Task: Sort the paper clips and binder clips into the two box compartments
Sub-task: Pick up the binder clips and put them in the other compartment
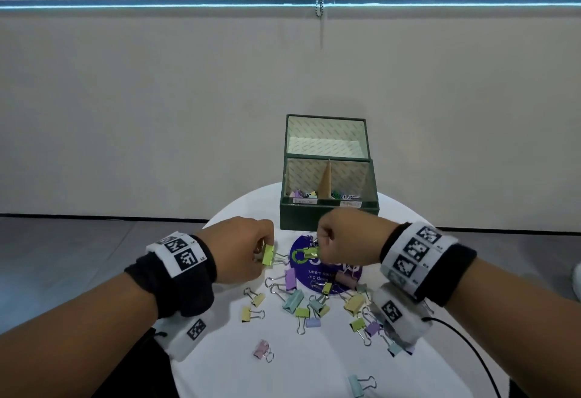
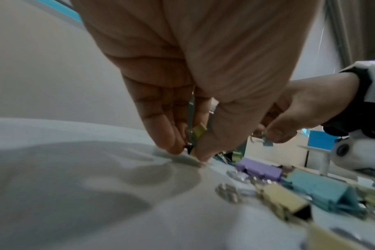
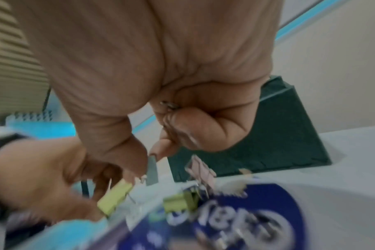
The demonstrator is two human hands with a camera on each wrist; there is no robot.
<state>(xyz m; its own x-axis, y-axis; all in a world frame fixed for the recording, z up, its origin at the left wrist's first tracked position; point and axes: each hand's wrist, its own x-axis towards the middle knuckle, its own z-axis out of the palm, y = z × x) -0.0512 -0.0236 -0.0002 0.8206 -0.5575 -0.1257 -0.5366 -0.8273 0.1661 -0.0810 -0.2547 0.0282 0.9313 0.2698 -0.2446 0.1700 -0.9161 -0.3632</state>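
From overhead, each hand, left hand point(image 1: 239, 250) and right hand point(image 1: 342, 240), pinches a green binder clip; the wrist views blur them.

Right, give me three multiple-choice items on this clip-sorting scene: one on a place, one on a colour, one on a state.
1. Where does the dark green cardboard box stand?
A. on the table's far edge, beyond the hands
B. at the near edge, beside the person
C. on the floor

2. What colour is the binder clip that the left hand pinches?
A. purple
B. yellow-green
C. pink

3. How is the box's hinged lid?
A. shut
B. raised open
C. lying off on the table

Answers: 1 A, it sits behind both hands on the round white table; 2 B, the body shows yellow-green at the fingertips; 3 B, it stands upright behind the compartments.
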